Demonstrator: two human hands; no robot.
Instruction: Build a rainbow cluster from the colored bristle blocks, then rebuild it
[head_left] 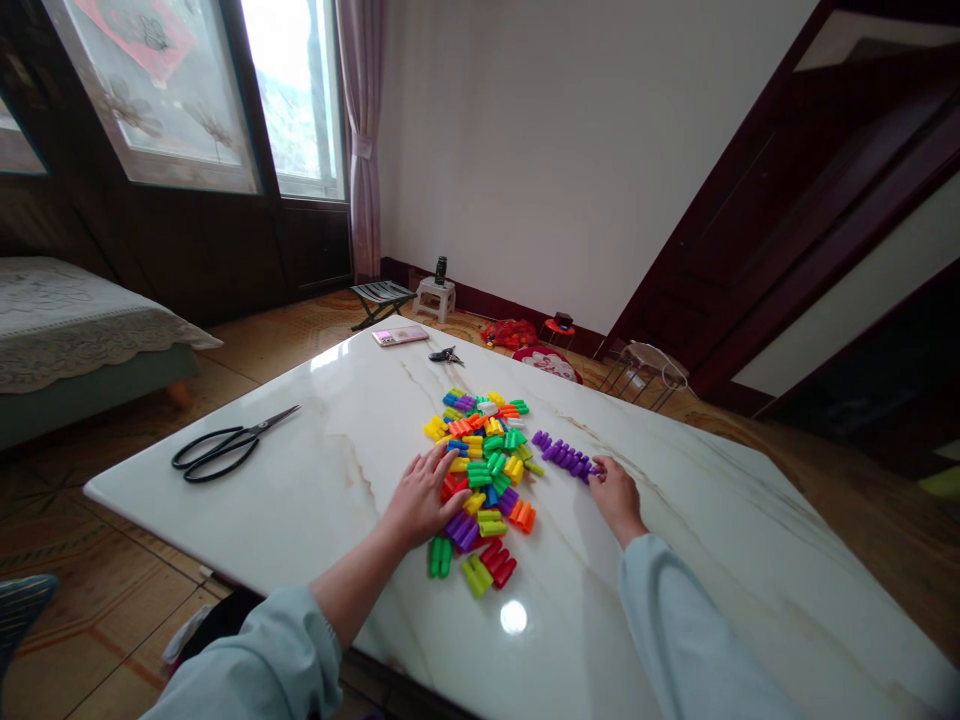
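A heap of colourful plastic toy blocks, shaped like small joined tubes, lies on the white marble-patterned table. My left hand rests over the heap's left side, its fingers stretched out and touching blocks. To the right of the heap, a row of purple blocks lies slantwise on the table. My right hand has its fingers closed on the near right end of that row. Its fingertips partly hide the last purple block. At the heap's near end are red blocks and a yellow-green one.
Black-handled scissors lie at the table's left. Near the far corner are a phone and small dark pliers or snips. Beyond the table stand a folding stool, a white stool and a bed.
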